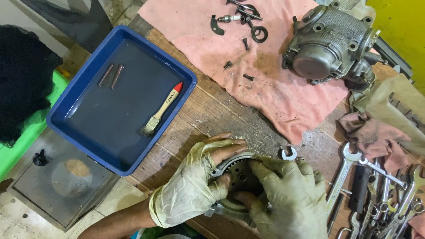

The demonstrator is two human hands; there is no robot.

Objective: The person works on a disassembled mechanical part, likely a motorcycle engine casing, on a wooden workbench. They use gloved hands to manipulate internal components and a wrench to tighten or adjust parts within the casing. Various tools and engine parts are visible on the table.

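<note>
Gloves: pale, stained latex, wrinkled and torn at the fingers; we see bare fingertips on the left hand.
Gear assembly: we identify a round grey metal part, the toothed gear assembly, with fine teeth along its upper rim and small holes in its dark face. It sits at the near edge of the counter, between both hands.
Left hand: we note it cupped around the left side of the assembly, fingers curled over the toothed rim, thumb pressed against the face. It is closed on the part.
Right hand: we see the right hand laid over the right side, fingers bent onto the face, thumb low at the lower edge. It grips the same part.
Counter: rough, worn timber planks, grimy in the middle.
Tray: a blue plastic rectangular tray with rounded corners holds dark liquid, two short rusty pins and a wooden-handled brush with a red tip.
Cloth: a pink, oil-spotted cloth carries small bolts, a spark plug and a cast aluminium engine cover, ribbed and domed.
Tools: bright steel spanners lie in a loose heap at the right, just beside the right hand; one small open-end spanner lies just above it.
</note>
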